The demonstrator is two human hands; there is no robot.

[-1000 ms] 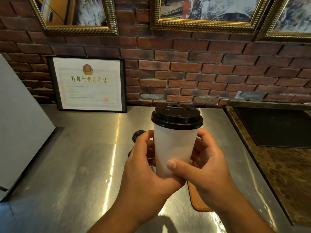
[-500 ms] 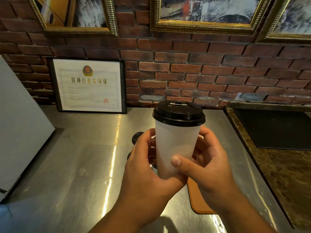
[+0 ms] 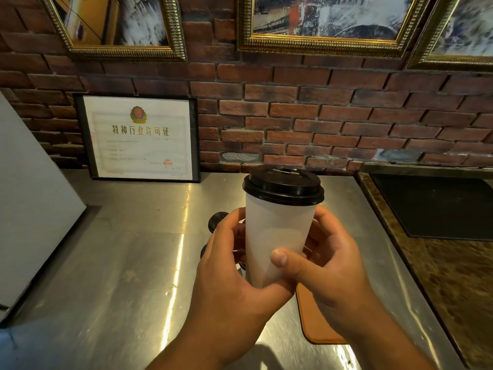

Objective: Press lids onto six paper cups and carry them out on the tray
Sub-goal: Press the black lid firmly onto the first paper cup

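Both left hand (image 3: 229, 265) and right hand (image 3: 328, 265) wrap curled fingers round the white paper cup (image 3: 277, 231) above the steel bench (image 3: 128, 263). Squeezing hard could buckle it and pop its black plastic lid (image 3: 282, 185).

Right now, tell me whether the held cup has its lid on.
On. The black lid covers the rim of the white cup; the left hand and right hand hold it upright. Fully snapped down: cannot tell.

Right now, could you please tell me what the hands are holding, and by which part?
Both hands hold the paper cup by its lower body: left hand on its left side, right hand on its right, thumb across the front.
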